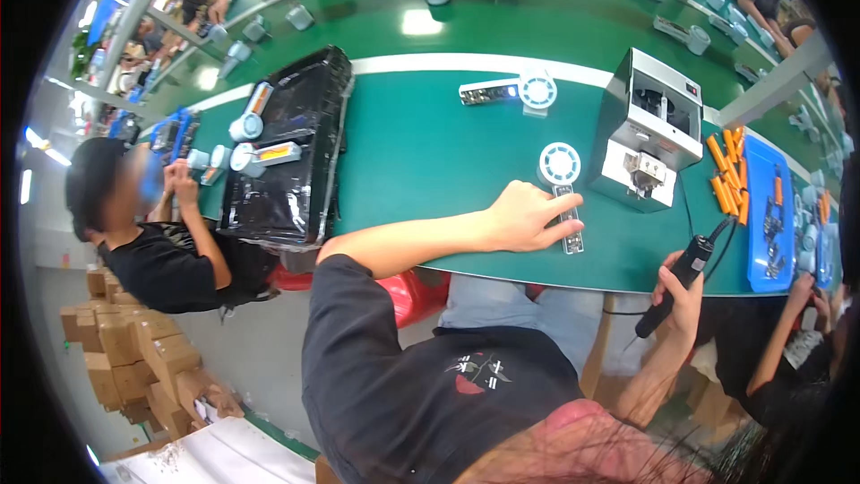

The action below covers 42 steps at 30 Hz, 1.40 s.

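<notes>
The left hand lies flat, fingers spread, on one small fan on the green table. The right hand grips one black screwdriver. About ten orange pieces, perhaps more, lie beside one blue tray.

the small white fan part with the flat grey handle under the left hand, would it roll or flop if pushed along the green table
The small white fan part with a round head and flat grey handle looks like rigid plastic, so it probably stays stiff. It lies flat on the green table, so it would likely slide, not roll. It looks light; the left hand pressing its handle probably keeps it from skidding.
</notes>
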Tool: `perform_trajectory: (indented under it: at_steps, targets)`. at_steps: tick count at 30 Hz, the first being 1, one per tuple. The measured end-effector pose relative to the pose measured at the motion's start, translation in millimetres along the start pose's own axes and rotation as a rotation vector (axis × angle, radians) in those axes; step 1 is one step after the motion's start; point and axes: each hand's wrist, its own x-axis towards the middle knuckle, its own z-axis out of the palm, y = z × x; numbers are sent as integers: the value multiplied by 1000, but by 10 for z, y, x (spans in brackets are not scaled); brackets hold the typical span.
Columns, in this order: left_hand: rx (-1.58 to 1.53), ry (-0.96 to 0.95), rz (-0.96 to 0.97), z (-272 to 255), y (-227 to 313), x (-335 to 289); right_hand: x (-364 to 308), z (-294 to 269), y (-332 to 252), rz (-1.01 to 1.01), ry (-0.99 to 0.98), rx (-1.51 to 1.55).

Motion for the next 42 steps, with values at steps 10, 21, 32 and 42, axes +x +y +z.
perform_trajectory:
  at_steps: [10,21,32,42]
  targets:
    - [-566,-34,-458,-976,310,421,56,-127,104,-100,-7,-18]
    - [500,-32,-228,-793,-1908,2928,71,-24,105,-124,114,25]
    - [504,335,-180,-561,-2890,3054,51,-34,139,-94,147,20]
    - [410,504,-1241,-1592,-3177,2238,-25,-45,117,-91,178,13]
